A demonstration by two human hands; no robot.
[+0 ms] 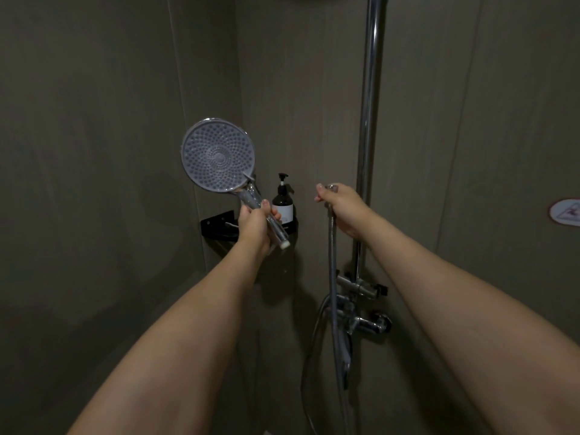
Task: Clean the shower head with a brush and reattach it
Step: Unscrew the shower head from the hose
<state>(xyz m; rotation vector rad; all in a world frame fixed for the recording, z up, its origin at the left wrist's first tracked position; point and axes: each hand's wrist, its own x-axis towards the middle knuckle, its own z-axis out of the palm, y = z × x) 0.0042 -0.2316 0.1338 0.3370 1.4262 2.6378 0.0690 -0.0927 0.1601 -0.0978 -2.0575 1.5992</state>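
My left hand grips the clear handle of the round shower head, whose nozzle face is turned toward me. The handle's white threaded end points down and right, free of the hose. My right hand grips the metal end fitting of the shower hose, a hand's width to the right of the shower head handle. The hose hangs straight down from that hand and loops toward the tap. No brush is in view.
A dark pump bottle stands on a black corner shelf behind my left hand. A chrome riser pipe runs up the wall above the chrome mixer tap. Dim grey wall panels surround everything.
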